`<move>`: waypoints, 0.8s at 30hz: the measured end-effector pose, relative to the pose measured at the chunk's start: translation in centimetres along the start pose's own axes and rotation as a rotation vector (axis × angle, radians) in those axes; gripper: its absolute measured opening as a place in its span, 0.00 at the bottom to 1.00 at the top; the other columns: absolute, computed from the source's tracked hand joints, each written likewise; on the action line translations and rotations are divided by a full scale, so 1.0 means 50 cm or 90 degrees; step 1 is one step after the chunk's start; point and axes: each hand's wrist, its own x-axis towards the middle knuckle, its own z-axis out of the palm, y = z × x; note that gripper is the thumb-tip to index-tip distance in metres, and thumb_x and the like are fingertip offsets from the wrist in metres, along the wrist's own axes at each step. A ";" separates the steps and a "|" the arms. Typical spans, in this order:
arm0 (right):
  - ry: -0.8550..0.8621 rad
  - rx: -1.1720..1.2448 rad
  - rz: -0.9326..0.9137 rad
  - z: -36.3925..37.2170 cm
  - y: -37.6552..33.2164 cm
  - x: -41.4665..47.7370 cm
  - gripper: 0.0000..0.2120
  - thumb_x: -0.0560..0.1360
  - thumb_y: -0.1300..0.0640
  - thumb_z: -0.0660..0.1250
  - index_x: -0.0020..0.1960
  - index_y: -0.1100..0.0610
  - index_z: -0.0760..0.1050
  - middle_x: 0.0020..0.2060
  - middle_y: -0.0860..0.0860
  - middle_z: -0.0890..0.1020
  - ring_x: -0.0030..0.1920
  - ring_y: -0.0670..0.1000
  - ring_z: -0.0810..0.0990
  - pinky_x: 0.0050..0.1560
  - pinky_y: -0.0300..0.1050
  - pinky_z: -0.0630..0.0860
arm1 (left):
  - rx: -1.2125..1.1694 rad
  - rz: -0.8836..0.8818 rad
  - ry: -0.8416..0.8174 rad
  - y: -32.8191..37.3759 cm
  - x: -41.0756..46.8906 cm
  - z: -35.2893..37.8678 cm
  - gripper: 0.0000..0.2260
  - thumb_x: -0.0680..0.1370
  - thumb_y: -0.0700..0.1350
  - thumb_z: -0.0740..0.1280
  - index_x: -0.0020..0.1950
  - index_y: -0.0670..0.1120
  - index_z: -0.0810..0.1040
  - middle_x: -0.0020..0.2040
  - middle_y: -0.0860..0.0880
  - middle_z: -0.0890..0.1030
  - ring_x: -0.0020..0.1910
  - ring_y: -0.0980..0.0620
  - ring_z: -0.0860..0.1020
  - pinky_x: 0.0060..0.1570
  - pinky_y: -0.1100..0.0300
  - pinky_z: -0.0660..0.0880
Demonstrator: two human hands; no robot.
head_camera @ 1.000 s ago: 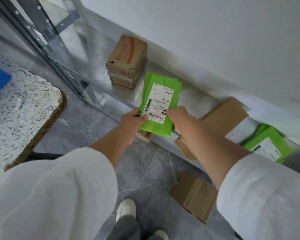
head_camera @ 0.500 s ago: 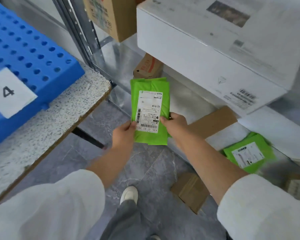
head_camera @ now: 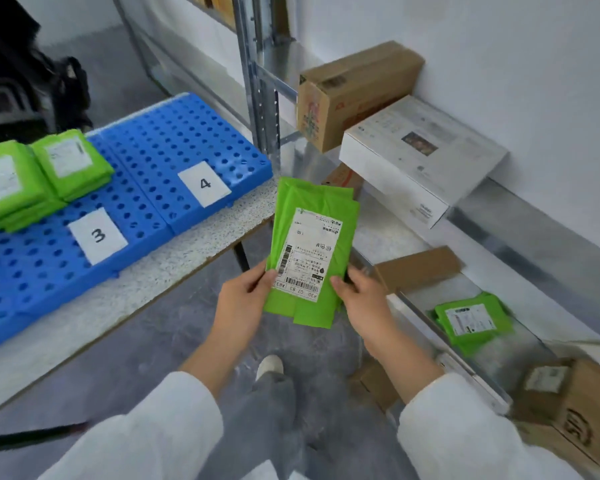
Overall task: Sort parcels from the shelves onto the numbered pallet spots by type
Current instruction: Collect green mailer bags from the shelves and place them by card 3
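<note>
Flat green plastic mailer parcel (head_camera: pixel 310 251) with white printed label, held upright over the grey floor.
Left grip (head_camera: pixel 243 303) pinches its lower left edge, thumb on the label; right grip (head_camera: pixel 361 303) clasps its lower right edge. To the left: speckled desk (head_camera: pixel 187 268) carrying a blue perforated plastic pallet (head_camera: pixel 146 147) with white cards "3" (head_camera: pixel 97 235) and "4" (head_camera: pixel 204 183); stacked green mailers (head_camera: pixel 32 178) lie behind card "3". To the right: metal shelves (head_camera: pixel 534 223) holding cartons.
</note>
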 end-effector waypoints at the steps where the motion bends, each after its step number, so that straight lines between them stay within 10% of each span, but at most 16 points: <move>1: -0.003 0.010 -0.012 0.006 -0.010 -0.024 0.13 0.79 0.63 0.63 0.57 0.46 0.73 0.49 0.39 0.79 0.43 0.29 0.76 0.41 0.22 0.71 | -0.025 0.001 0.015 0.012 -0.026 -0.018 0.11 0.79 0.45 0.66 0.59 0.55 0.81 0.44 0.66 0.82 0.43 0.73 0.77 0.45 0.78 0.72; 7: -0.074 0.014 -0.072 0.039 -0.100 -0.108 0.18 0.78 0.64 0.64 0.64 0.48 0.72 0.47 0.36 0.79 0.41 0.27 0.77 0.41 0.22 0.71 | -0.205 -0.029 0.081 0.050 -0.132 -0.113 0.11 0.77 0.47 0.69 0.59 0.53 0.83 0.54 0.54 0.84 0.57 0.57 0.81 0.63 0.52 0.74; 12: -0.123 -0.031 -0.104 0.117 -0.177 -0.127 0.16 0.79 0.63 0.64 0.63 0.49 0.75 0.51 0.38 0.82 0.51 0.40 0.80 0.46 0.27 0.73 | -0.265 -0.017 0.155 0.075 -0.159 -0.201 0.12 0.78 0.45 0.68 0.61 0.49 0.81 0.53 0.54 0.84 0.56 0.56 0.81 0.61 0.54 0.76; 24: -0.250 -0.098 -0.191 0.507 -0.350 -0.071 0.19 0.80 0.60 0.62 0.68 0.46 0.71 0.54 0.38 0.81 0.53 0.37 0.79 0.51 0.30 0.76 | -0.356 -0.024 0.336 0.045 -0.106 -0.549 0.14 0.76 0.40 0.69 0.62 0.47 0.80 0.52 0.56 0.84 0.53 0.60 0.81 0.53 0.67 0.77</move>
